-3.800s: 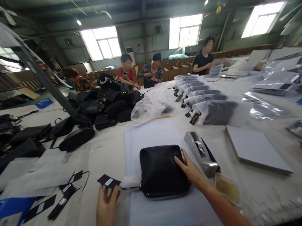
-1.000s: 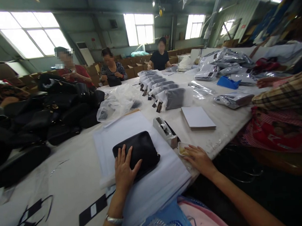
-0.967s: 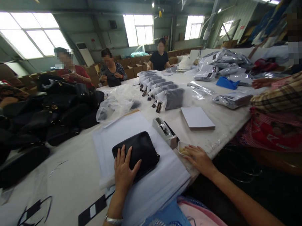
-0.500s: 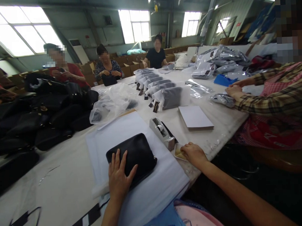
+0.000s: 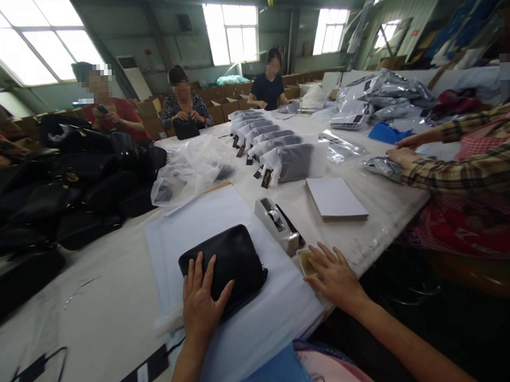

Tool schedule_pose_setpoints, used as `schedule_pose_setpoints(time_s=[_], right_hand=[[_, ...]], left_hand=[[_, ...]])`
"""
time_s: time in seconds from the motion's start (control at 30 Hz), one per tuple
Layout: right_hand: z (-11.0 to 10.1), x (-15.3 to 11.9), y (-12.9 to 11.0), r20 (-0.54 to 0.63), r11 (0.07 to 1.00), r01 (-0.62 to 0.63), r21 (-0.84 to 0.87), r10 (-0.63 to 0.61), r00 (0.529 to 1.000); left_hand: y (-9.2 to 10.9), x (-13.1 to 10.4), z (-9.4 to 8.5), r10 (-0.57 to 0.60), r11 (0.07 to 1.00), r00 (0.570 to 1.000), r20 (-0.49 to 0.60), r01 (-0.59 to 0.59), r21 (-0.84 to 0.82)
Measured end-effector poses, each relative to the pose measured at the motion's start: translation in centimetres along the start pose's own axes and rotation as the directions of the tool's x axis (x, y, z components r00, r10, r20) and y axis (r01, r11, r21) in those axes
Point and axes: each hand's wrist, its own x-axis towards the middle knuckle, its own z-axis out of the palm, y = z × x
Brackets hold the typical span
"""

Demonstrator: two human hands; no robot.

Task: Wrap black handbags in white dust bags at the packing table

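Observation:
A black pouch (image 5: 236, 254) lies on a stack of thin white sheets (image 5: 269, 320). My left hand (image 5: 202, 294) rests flat on the pouch's left part, fingers spread. To the right, my right hand (image 5: 335, 275) is over a small white dish (image 5: 306, 262) with something yellowish in it; its fingers are apart and nothing shows in them. A grey tape dispenser (image 5: 277, 224) stands just beyond the dish. A black tag (image 5: 142, 373) with a white label lies by my left forearm.
Black bags (image 5: 86, 187) are piled at the left. Wrapped grey pouches (image 5: 293, 161) stand in a row beyond a stack of white cards (image 5: 336, 198). A person's hands (image 5: 401, 151) are at the right edge; three people sit across the table.
The fingers of my right hand have opened out from a bunched pose over the dish. My left hand stays on the pouch. The view has shifted slightly.

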Motion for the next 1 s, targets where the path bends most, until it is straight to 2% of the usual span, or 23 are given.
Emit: schedule_pose_setpoints(time_s=[0.17, 0.33, 0.4, 0.5, 0.57, 0.63, 0.73, 0.83, 0.93, 1.0], right_hand=[[1.9, -0.8, 0.2, 0.031, 0.998, -0.023, -0.065, 0.025, 0.999], [3.1, -0.1, 2.5, 0.004, 1.0, 0.012, 0.008, -0.012, 1.0], [2.2, 0.6, 3.5, -0.034, 0.994, 0.02, 0.103, -0.017, 0.999], [-1.2, 3.0, 3.6, -0.175, 0.972, -0.006, 0.237, 0.049, 0.983], [-4.1, 5.7, 2.3, -0.282, 0.957, 0.004, 0.29, 0.081, 0.956], [-6.4, 9.1, 0.3, -0.342, 0.935, 0.051, 0.35, 0.077, 0.936], [-7.6, 15.8, -3.1, -0.317, 0.865, 0.178, 0.469, -0.023, 0.948], [-5.7, 23.5, -5.9, -0.196, 0.824, 0.221, 0.521, -0.137, 0.971], [-1.9, 31.1, -8.2, 0.045, 0.924, 0.125, 0.36, -0.151, 0.987], [1.0, 35.4, -9.6, 0.146, 0.951, 0.099, 0.292, -0.147, 0.978]], left_hand=[[0.0, 0.1, 0.0, 0.001, 1.0, 1.0, -0.002, -0.001, 0.004], [-0.3, -0.1, -0.1, 0.009, 1.0, 1.0, -0.012, -0.009, 0.01], [-0.4, -0.1, -0.1, 0.005, 1.0, 1.0, -0.009, -0.005, 0.026], [-0.6, -0.2, 0.1, 0.001, 0.998, 1.0, -0.004, -0.001, 0.06], [-0.7, -0.3, 0.2, -0.001, 0.997, 1.0, -0.003, 0.001, 0.077], [-0.8, -0.3, 0.2, 0.0, 0.996, 1.0, -0.002, 0.0, 0.088], [-0.9, -0.3, 0.2, 0.013, 0.994, 1.0, -0.01, -0.012, 0.108], [-1.1, -0.2, 0.2, 0.032, 0.991, 0.999, -0.026, -0.028, 0.127], [-1.4, -0.3, 0.6, 0.047, 0.989, 0.998, -0.052, -0.039, 0.143], [-1.8, -0.4, 1.2, 0.056, 0.988, 0.996, -0.068, -0.045, 0.151]])
